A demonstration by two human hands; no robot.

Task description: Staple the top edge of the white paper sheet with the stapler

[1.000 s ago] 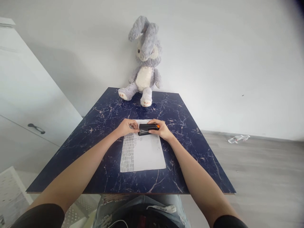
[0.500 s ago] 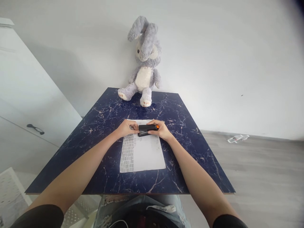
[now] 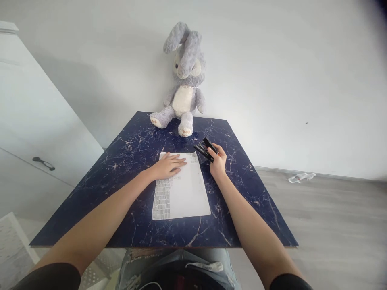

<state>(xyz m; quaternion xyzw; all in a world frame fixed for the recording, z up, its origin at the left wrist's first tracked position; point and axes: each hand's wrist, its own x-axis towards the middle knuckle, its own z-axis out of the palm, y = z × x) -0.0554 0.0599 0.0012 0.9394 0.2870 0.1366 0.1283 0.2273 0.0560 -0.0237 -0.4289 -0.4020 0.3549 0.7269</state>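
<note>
Printed paper sheets (image 3: 187, 193) lie on the dark blue marbled table (image 3: 127, 225), with dense text down the left side. My left hand (image 3: 167, 166) rests flat on their upper left part, fingers spread. A black stapler (image 3: 206, 150) is in my right hand (image 3: 219, 160), held beside the upper right corner of the paper. Its jaws are apart and point up and to the left. Whether the stapler touches the paper or the table I cannot tell.
A grey plush rabbit (image 3: 184, 88) sits at the table's far edge against the wall. A white cabinet (image 3: 39, 121) with a dark handle stands to the left. On the floor to the right lies a clear plastic item (image 3: 301, 177).
My left hand has let go of the stapler and now lies flat on the paper. My right hand has carried the stapler right and slightly away from me, turning it.
</note>
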